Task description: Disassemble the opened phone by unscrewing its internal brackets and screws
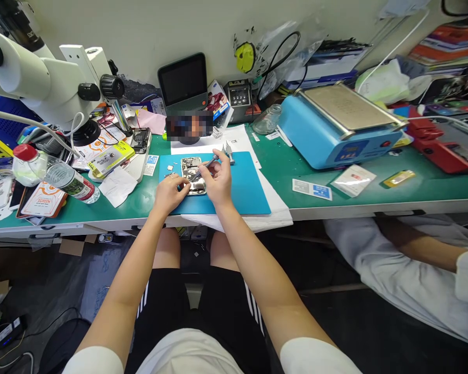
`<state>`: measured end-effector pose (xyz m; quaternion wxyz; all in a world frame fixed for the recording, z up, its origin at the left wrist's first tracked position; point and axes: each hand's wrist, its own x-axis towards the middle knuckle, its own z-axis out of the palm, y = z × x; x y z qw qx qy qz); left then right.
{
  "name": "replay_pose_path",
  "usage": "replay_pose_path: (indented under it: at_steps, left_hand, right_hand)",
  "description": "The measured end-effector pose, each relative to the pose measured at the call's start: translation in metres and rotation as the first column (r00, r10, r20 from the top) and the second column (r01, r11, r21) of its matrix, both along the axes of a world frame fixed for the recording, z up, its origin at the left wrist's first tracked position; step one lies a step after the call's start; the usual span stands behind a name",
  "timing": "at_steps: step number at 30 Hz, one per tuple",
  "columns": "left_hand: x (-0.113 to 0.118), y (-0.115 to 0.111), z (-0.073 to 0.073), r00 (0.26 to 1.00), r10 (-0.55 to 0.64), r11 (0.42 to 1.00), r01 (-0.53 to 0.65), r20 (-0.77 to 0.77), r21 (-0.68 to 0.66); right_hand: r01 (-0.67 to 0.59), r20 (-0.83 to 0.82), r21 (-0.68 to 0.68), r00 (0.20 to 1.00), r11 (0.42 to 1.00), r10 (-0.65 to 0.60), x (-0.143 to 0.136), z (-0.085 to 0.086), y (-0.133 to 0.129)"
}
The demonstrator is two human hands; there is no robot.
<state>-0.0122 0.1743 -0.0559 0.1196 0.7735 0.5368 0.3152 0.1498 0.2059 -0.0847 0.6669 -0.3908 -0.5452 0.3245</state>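
Opened phone (189, 167), insides showing, lies flat on the blue mat (242, 187), at 9 o'clock from mat centre, taking 12 as straight away from the sitter. Left hand (170, 194) comes in at 8 o'clock of the phone, thumb and finger brought close at its near edge; from where I stand, can't tell whether they pinch anything or just steady it. Right hand (217, 179), over at 3 o'clock, has a slim dark tool (210, 162) pinched in the fingers, slanting down toward the phone's middle; tip contact, can't tell. Loose bits (170, 168) lie between 9 and 10 o'clock of the phone, pointed gear (229, 152) at 2. Handling, my guess: phone light, frame stiff, rim smooth and maybe a bit slick, so it could skid if pushed sideways, though the mat probably gives some drag. Exposed insides look fragile: hold by the outer frame, best at 9 and 3 o'clock, fingertips off the boards. Tool likely light and rigid, good for a pencil grip on the shank. Loose bits are tiny, probably easy to flick away; take by their edges.
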Motion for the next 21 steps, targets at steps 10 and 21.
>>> replay_pose_path:
  at_steps: [10,21]
  left_hand:
    - [-0.0003,0.0004,-0.0008,1.0,0.008,1.0,-0.008,0.009,-0.005]
    - [0.0001,0.0001,0.0012,1.0,0.012,1.0,-0.011,0.019,-0.023]
  right_hand:
    - [-0.029,0.032,0.023,0.999,0.999,0.029,0.0019,0.001,-0.0012]
    - [0.026,0.055,0.049,0.998,0.998,-0.028,0.0014,-0.0026,0.0013]
